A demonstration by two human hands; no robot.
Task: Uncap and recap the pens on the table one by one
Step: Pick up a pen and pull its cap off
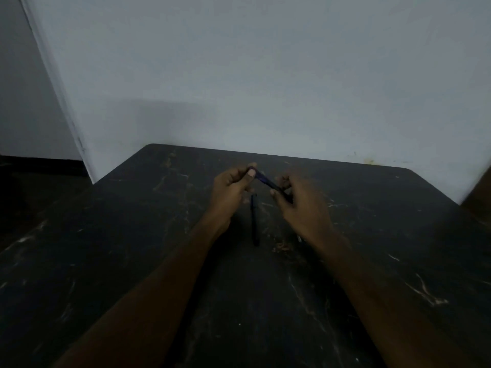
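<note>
A dark blue pen is held in the air above the black table, slanting down to the right. My left hand pinches its upper left end between thumb and fingers. My right hand grips its lower right end. The dim light hides whether the cap is on or off. A second dark pen lies on the table between my wrists, pointing away from me. A small pale tip of another pen shows just beside my right wrist.
The table is dark with pale scratches and scuffs. A grey wall stands right behind its far edge. A wall corner and dark floor are on the left. A brown edge shows at the far right.
</note>
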